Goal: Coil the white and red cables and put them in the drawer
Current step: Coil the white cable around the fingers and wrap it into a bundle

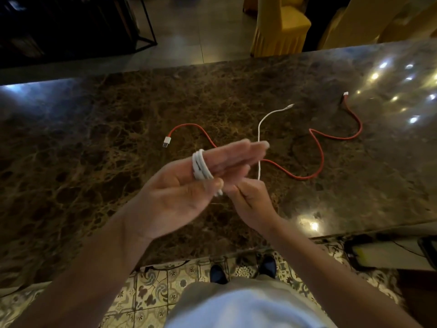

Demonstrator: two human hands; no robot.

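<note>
The white cable (pixel 259 129) is partly wound in several loops around the straight fingers of my left hand (pixel 186 188), with the thumb pressing on the loops. My right hand (pixel 250 200) pinches the free stretch of the white cable just below the left fingertips; the rest runs away over the counter to its plug. The red cable (pixel 319 150) lies loose in curves on the brown marble counter (pixel 94 138), one white plug at the left and the other at the far right. Part of it passes behind my hands. No drawer is in view.
The counter's near edge runs just above my feet on the patterned tile floor. Yellow-covered chairs (pixel 281 24) stand beyond the far edge. A dark metal frame (pixel 146 31) stands at the back left. Dark items and cords lie low at the right (pixel 369 252).
</note>
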